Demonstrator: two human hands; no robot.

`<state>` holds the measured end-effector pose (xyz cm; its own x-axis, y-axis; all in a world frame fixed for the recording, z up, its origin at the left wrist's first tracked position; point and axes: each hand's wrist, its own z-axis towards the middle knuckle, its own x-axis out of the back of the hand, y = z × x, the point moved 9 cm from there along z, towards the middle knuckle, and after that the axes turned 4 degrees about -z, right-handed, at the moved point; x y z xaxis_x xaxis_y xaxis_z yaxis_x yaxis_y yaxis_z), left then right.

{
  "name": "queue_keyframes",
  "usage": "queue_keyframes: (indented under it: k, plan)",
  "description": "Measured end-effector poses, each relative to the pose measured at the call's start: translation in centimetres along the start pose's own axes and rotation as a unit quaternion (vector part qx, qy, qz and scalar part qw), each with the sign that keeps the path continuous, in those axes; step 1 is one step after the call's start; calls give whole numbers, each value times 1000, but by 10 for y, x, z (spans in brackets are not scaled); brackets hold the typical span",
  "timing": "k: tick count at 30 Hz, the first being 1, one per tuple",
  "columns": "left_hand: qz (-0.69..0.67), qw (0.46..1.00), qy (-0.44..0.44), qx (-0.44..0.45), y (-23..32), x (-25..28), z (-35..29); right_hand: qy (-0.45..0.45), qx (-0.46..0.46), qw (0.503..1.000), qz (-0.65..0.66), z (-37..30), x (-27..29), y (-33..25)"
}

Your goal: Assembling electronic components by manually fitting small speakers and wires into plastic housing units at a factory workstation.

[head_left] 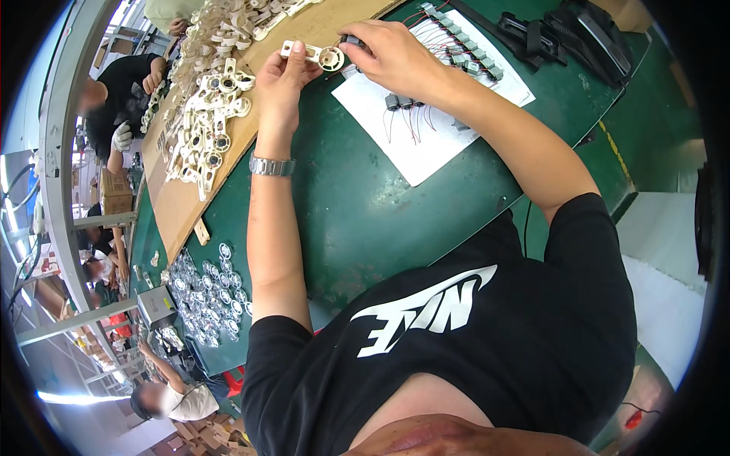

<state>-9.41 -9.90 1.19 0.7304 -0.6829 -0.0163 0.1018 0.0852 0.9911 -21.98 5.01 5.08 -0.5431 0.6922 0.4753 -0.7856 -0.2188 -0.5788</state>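
My left hand (283,82) pinches a cream plastic part (325,58), which has a narrow arm and a round ring at its end. Close beside that ring, my right hand (395,59) grips a small dark grey motor (352,40) between thumb and fingers. Under and beyond my right hand lies a white paper sheet (420,163). On it rest several small grey motors (475,52) in a row with thin red and black wires, and a smaller group (403,101) nearer me.
A cardboard sheet (171,205) on the green table (365,220) bears a heap of cream plastic parts (220,99). Several shiny round pieces (209,292) lie at the near left. A black bag (585,42) sits far right. Other people work beyond the metal frame (57,152) at left.
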Motion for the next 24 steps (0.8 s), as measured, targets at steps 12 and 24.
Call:
queue_keyframes:
  k: [12,24]
  plan:
    - [-81,997,13,3,7,-4,-3,-13,4,996,-92,-10,-7,3]
    - [-102,994,16,25,0,-9,-5,-13,32,999,2,-8,-5,-7]
